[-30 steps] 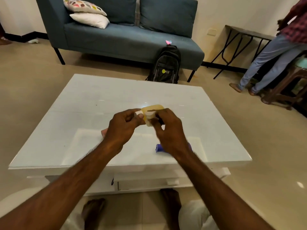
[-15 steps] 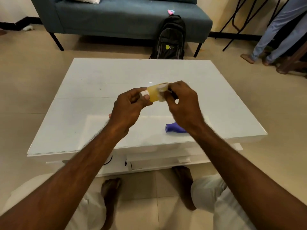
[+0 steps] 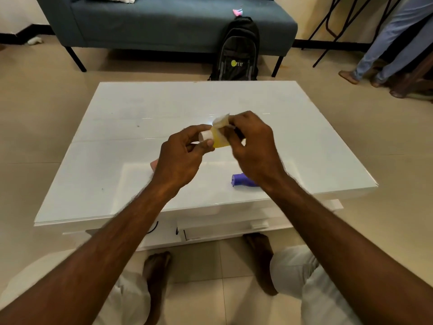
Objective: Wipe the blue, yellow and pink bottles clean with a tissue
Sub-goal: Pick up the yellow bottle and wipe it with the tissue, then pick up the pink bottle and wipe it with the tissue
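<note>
The person holds the yellow bottle [image 3: 219, 140] in the air above the white bench [image 3: 131, 146], lying sideways between both hands. The left hand [image 3: 180, 158] has its grip pinched on the white cap [image 3: 206, 135] end, thumb below and fingers curled over the top, so only the cap's rounded face shows. The right hand [image 3: 253, 146] has its grip pressed around the other end of the bottle with a tissue [image 3: 221, 120] against it; the tissue is pale and thin, one corner sticking up just above the fingers, and the rest is hidden in the grip. How much of the bottle the tissue covers is hard to make out, since the right fingers hide that whole end and the hand is a little blurred.

Below the right grip, on the bench, lies the blue bottle [image 3: 241, 180], on its side; its far end is hidden behind the right wrist. Just beside the left grip, lower and to its left, a small pink edge peeks out from behind the hand: the pink bottle [image 3: 153, 164], almost wholly covered, so its pose cannot be told.

Beyond the bench a black backpack [image 3: 239, 50] leans against a blue sofa [image 3: 164, 24], whose back is cut off by the frame.
</note>
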